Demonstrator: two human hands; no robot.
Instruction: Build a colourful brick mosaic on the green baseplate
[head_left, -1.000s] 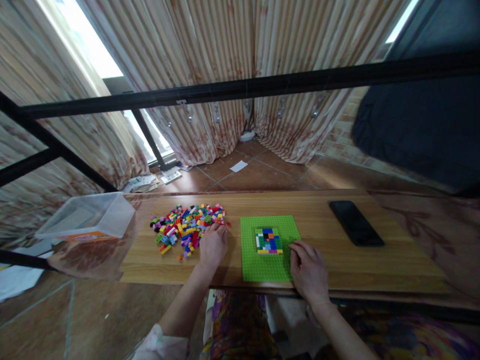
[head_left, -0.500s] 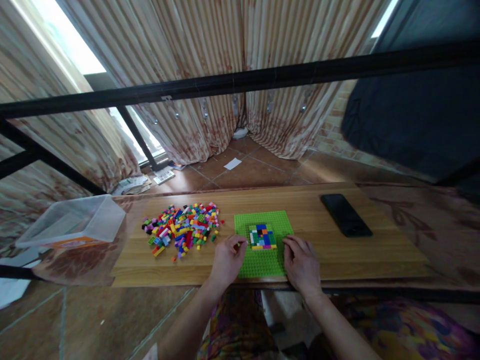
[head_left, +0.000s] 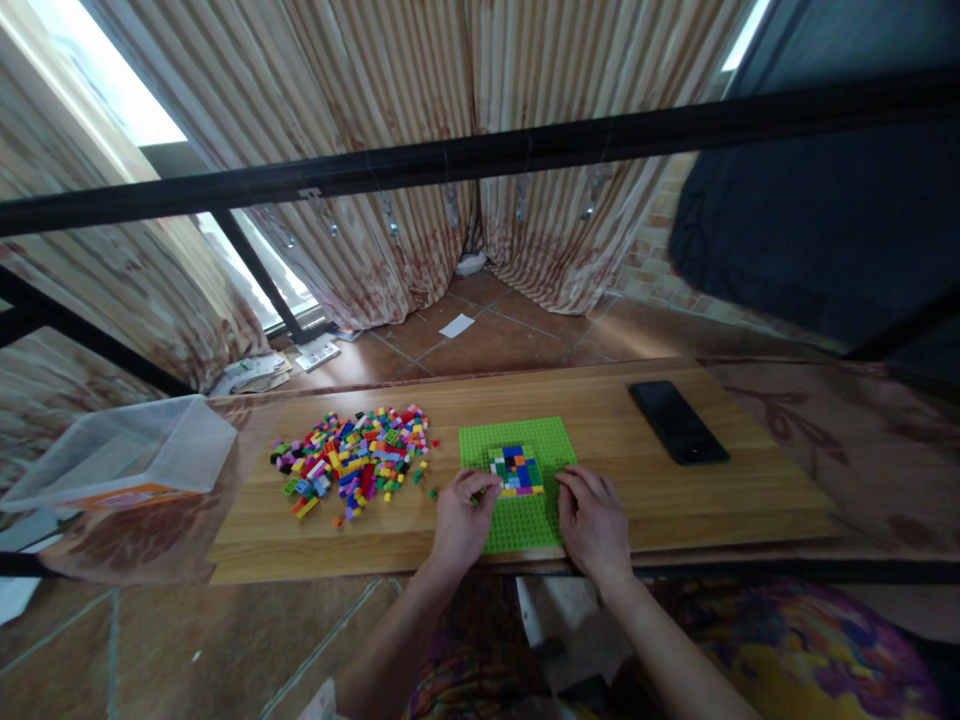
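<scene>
A green baseplate (head_left: 517, 525) lies on the wooden tabletop (head_left: 675, 500) near its front edge. A small patch of mixed-colour bricks (head_left: 515, 470) is built on it. My left hand (head_left: 463, 520) rests on the plate's left part, fingers curled and pinched at the patch's lower left corner; what they hold is too small to name. My right hand (head_left: 592, 522) lies on the plate's right edge with fingers bent, touching the plate. A heap of loose coloured bricks (head_left: 352, 462) is spread to the left of the plate.
A black phone (head_left: 677, 421) lies at the right of the tabletop. A clear plastic box (head_left: 120, 455) stands off the table's left end. Black frame bars (head_left: 480, 160) cross the view above; curtains and a tiled floor lie behind.
My left hand left the loose brick heap and came right onto the baseplate, fingers now pinched at the built patch. My right hand stayed on the plate's right edge.
</scene>
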